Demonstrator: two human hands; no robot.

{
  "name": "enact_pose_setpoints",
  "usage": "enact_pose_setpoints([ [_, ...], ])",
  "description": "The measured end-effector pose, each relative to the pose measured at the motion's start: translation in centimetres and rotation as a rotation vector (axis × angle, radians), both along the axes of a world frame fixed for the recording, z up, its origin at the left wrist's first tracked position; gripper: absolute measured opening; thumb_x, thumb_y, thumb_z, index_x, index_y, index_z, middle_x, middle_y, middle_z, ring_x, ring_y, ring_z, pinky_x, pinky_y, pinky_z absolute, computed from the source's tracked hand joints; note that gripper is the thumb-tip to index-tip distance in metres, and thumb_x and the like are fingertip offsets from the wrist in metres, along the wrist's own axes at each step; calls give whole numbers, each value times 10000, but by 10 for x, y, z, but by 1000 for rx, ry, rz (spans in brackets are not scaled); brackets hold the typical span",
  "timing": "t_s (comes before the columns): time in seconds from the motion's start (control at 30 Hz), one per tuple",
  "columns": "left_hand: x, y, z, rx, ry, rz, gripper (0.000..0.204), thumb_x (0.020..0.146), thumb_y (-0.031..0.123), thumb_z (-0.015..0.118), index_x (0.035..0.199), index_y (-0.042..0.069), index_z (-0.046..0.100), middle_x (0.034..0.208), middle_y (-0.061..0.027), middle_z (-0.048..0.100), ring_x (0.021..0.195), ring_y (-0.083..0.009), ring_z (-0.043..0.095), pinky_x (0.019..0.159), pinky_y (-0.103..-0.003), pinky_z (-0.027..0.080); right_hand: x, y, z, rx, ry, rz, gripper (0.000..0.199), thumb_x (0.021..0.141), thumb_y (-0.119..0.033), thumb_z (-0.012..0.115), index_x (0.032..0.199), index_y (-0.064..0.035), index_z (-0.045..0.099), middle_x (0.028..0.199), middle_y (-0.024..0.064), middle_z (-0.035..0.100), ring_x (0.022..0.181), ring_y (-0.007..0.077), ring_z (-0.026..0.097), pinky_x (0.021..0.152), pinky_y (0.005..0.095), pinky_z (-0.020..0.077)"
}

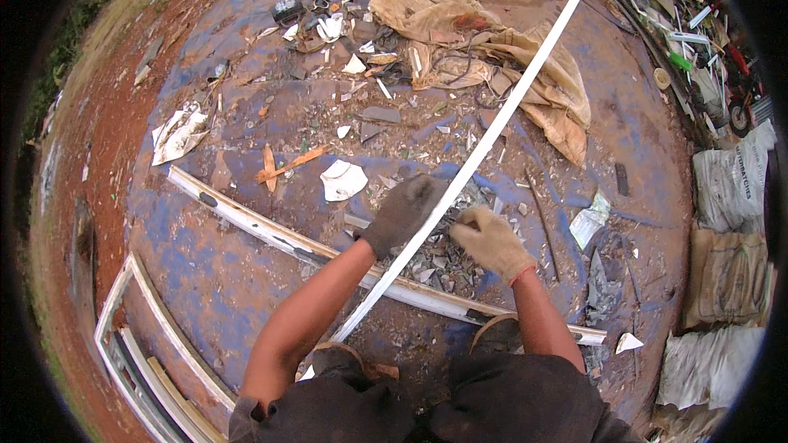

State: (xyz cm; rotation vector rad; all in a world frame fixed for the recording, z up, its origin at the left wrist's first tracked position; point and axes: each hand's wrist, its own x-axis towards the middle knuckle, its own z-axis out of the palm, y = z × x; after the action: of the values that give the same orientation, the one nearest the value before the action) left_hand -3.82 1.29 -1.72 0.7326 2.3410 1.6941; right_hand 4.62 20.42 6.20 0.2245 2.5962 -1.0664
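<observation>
A long, straight white frame strip [525,78] slants across the view, from the far right down to near my feet. My left hand [402,212], in a dark grey glove, is closed around its middle. Just right of the strip is my right hand [492,239], in a tan glove, its fingers curled in toward the strip. What those fingers hold, if anything, is too small to make out. Beneath both hands lies a heap of broken glass shards [447,267]. A second white frame bar [263,230], with dark patches, lies on the ground, passing under the strip.
A dirty blue tarp [180,258] covers the ground, strewn with shards. Ahead lies a crumpled tan sack [550,98]; a white broken piece [343,180] is nearer. Frame pieces [135,336] lie at lower left. Scrap and full sacks [730,275] line the right side.
</observation>
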Motion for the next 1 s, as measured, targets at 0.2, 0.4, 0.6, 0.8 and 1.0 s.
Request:
enact_pose_setpoints([
  [0.2,-11,15,3,-56,-199,-115,350,1076,322,556,1187,16,683,961,-68,708,810,-175,659,745,-339,550,-26,14,-13,-652,-106,-425,428,979,-320,624,1238,22,625,1045,132,701,815,192,687,729,337,557],
  [0.4,-7,20,5,324,-839,-212,488,1099,493,449,1213,78,679,892,-3,653,674,-62,587,574,-249,510,-63,20,-52,-1200,14,-247,477,1044,-424,568,1332,-43,562,1130,114,651,988,296,652,812,471,541],
  [0.6,-11,25,7,298,-1002,-207,475,1060,518,506,1201,101,686,881,6,650,659,-55,580,546,-245,499,-73,39,-91,-1529,-186,-124,552,986,-487,658,1400,-132,570,1108,71,661,967,262,640,687,414,512],
  [0.8,-11,21,14,144,-1035,-202,373,1086,362,464,1221,103,695,950,-19,711,658,-79,600,539,-245,486,-77,44,-106,-1170,-171,-62,576,951,-538,684,1394,-186,574,1109,42,666,919,217,622,644,379,487],
  [1.0,-5,19,-8,90,-957,-10,315,1076,259,474,1158,57,702,768,2,628,579,-83,566,493,-243,475,-65,21,-83,-1500,-198,-171,378,1015,-456,626,1250,-160,640,1139,48,683,868,202,655,642,405,514],
])
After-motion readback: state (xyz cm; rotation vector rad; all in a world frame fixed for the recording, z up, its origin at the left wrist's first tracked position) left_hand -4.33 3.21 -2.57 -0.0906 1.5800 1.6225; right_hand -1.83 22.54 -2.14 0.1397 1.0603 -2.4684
